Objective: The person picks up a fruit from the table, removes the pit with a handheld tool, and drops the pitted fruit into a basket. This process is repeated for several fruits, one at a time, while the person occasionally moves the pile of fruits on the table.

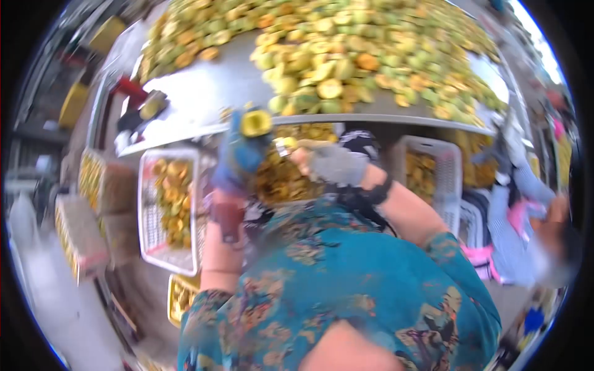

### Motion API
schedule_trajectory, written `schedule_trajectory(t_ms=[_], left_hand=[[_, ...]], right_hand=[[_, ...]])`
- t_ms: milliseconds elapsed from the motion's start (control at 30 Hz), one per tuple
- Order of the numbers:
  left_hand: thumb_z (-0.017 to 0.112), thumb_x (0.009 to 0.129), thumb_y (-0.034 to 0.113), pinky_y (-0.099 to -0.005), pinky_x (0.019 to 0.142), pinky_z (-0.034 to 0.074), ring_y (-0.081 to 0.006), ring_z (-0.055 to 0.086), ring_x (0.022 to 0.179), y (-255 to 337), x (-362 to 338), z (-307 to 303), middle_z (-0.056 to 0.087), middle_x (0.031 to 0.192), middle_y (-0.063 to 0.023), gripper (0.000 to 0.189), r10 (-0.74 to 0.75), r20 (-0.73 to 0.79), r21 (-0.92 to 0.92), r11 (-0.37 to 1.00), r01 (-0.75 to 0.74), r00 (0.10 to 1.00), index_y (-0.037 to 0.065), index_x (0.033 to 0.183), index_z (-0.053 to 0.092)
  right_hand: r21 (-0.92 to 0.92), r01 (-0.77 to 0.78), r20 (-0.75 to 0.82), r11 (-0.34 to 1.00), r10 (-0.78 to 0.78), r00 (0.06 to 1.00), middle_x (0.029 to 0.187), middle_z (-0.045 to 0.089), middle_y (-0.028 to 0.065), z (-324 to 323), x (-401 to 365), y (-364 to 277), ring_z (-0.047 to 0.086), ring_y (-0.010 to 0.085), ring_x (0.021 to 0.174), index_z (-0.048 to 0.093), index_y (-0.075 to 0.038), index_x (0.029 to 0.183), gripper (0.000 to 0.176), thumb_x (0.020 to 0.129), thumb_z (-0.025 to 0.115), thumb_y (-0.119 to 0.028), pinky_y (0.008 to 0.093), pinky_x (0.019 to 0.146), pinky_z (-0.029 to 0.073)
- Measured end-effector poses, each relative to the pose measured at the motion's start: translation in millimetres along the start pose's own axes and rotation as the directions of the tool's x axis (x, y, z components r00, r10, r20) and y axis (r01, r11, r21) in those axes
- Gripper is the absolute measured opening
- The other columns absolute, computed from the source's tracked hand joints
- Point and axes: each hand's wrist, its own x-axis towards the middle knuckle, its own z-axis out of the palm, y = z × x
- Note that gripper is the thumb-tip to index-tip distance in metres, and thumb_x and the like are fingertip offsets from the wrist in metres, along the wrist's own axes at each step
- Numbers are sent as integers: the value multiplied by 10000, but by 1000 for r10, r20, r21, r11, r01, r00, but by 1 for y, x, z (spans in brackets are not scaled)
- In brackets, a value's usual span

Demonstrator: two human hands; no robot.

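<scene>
Seen from above, at the near edge of a steel counter (pixel 204 93). Left hand (pixel 238 157) in a blue glove, raised just off that near edge, fingers closed around a yellow fruit (pixel 255 123) with its round cut face turned up. Right hand (pixel 331 164) in a grey glove just beside it, black band at the wrist, fingers pinched shut on a small shiny object (pixel 283 146) whose tip sits close under the fruit; too blurred to tell what it is, or whether it touches the fruit.

Spread over the far and right parts of the counter, a large heap of yellow-green fruit (pixel 346 55), reaching the near edge just beyond the hands. Bare metal across the left part. Near the left corner, another person's gloved hand (pixel 145 108) with a red sleeve, holding a pale fruit.

Below the near edge, a white basket (pixel 148 210) on the left holding yellow pieces, a brownish-yellow pile (pixel 281 179) directly under the hands, and a second white basket (pixel 448 167) on the right. Further right, a person in striped sleeves (pixel 520 235), blurred. In the foreground, a teal patterned garment (pixel 346 290).
</scene>
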Motion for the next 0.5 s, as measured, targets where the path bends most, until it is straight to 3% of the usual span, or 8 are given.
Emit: schedule_trajectory(t_ms=[100, 167, 200, 267, 400, 433, 467, 500], left_hand=[[457, 999, 357, -316, 755, 543, -204, 624, 879, -1, -21, 7, 640, 1006, -78, 371, -17, 14, 137, 990, 15, 1000, 43, 1166, 560], [510, 975, 340, -357, 739, 546, -212, 622, 907, -6, -27, 4, 619, 1074, -89, 402, 259, 135, 644, 711, -283, 956, 28, 1225, 549], [510, 975, 340, -357, 739, 546, -212, 622, 907, -2, -31, 6, 619, 1074, -89, 402, 264, 130, 644, 710, -284, 956, 28, 1225, 549], [531, 968, 305, -370, 765, 545, -222, 618, 927, 5, -40, 11, 618, 1077, -96, 369, -10, 49, 126, 992, 4, 999, 33, 1216, 553], [520, 969, 220, -374, 763, 543, -231, 621, 933, 2, -46, 11, 617, 1068, -102, 309, 36, -81, 128, 991, -25, 996, 25, 1206, 551], [519, 966, 190, -340, 793, 531, -221, 609, 965, 4, -51, 15, 609, 1081, -110, 309, 40, -46, 188, 982, -31, 998, 13, 1219, 541], [519, 966, 190, -340, 793, 531, -221, 609, 965, 7, -56, 19, 609, 1081, -110, 309, 47, -43, 186, 982, -38, 998, 13, 1219, 541], [522, 966, 188, -319, 808, 523, -209, 603, 978, 12, -63, 25, 604, 1094, -112, 318, 107, -7, 466, 880, -91, 994, 14, 1232, 535]], right_hand=[[-93, -53, -190, 994, 34, 981, 798, 619, -15, 36, -15, -26, 535, 38, 643, 650, -59, 972, 407, 941, 553, -453, 204, 543, 460], [-208, -138, -336, 968, 61, 940, 768, 602, -14, 41, -13, -29, 525, 41, 610, 643, -66, 935, 403, 962, 516, -448, 215, 499, 442], [-209, -140, -330, 968, 65, 942, 768, 602, -14, 43, -11, -28, 525, 41, 610, 643, -66, 935, 403, 962, 516, -448, 215, 499, 442], [-205, -48, -390, 978, -36, 920, 730, 579, -21, 46, -8, -24, 523, 33, 615, 634, -71, 897, 405, 958, 520, -455, 201, 509, 431], [-553, -49, -392, 832, -208, 896, 743, 610, 71, 49, -10, -22, 598, 168, 652, 622, -42, 986, 391, 961, 524, -420, 301, 603, 482], [-635, -100, -408, 766, -222, 886, 844, 643, 165, 51, -9, -25, 643, 319, 791, 593, -26, 1070, 370, 950, 542, -372, 385, 712, 492], [-640, -97, -402, 762, -225, 887, 844, 643, 165, 52, -9, -27, 643, 319, 791, 593, -26, 1070, 370, 950, 542, -372, 385, 712, 492], [-723, -73, -386, 687, -314, 867, 893, 644, 190, 53, -8, -27, 634, 355, 853, 583, -23, 1091, 367, 936, 558, -355, 399, 749, 485]])
